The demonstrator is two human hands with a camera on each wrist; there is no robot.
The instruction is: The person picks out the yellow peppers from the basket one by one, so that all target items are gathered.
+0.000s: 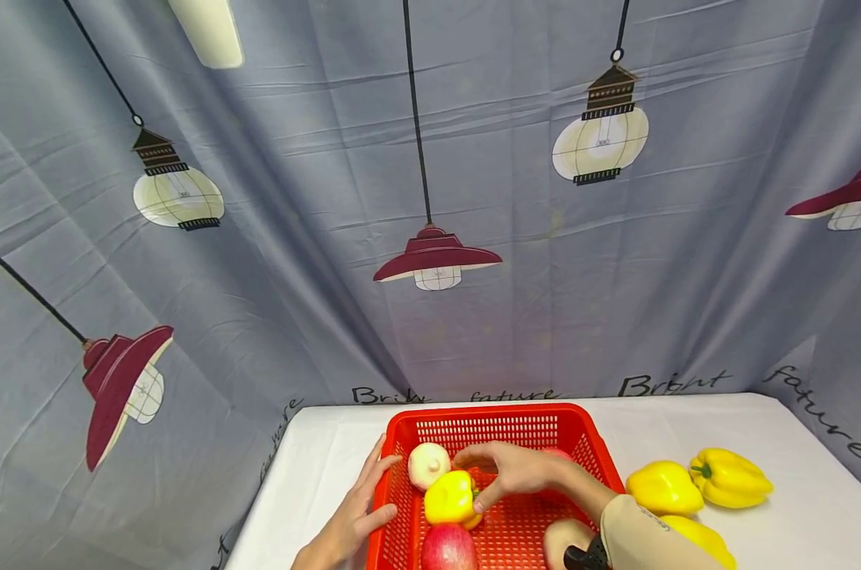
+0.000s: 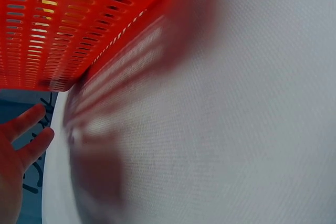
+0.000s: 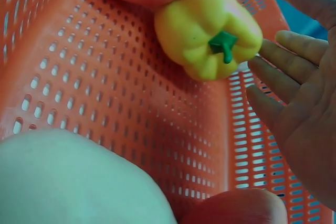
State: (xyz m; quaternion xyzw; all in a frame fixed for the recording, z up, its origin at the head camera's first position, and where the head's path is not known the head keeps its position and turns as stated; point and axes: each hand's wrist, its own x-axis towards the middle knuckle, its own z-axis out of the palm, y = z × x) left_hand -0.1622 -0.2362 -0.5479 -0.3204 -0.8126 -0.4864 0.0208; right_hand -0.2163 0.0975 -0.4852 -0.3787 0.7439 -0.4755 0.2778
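My right hand (image 1: 504, 469) reaches into a red perforated basket (image 1: 497, 409), its fingers and thumb spread around one end of a yellow bell pepper (image 1: 446, 500). In the right wrist view the fingers are extended beside the pepper (image 3: 202, 27), with its green stem toward the palm. Whether they touch it I cannot tell. A pale round item (image 1: 428, 465) sits behind the pepper, and a red round fruit (image 1: 449, 548) in front. Along the basket's left rim my left hand (image 1: 348, 518) has its fingers extended; the left wrist view shows its fingertips (image 2: 39, 142) below the basket wall.
A beige rounded item (image 1: 561, 538) lies at the basket's right, partly behind my wrist. A red item (image 1: 558, 454) is mostly hidden by the forearm. Yellow peppers (image 1: 664, 488) lie on the white table (image 1: 316, 443) to the right. A grey printed curtain (image 1: 473, 340) hangs behind.
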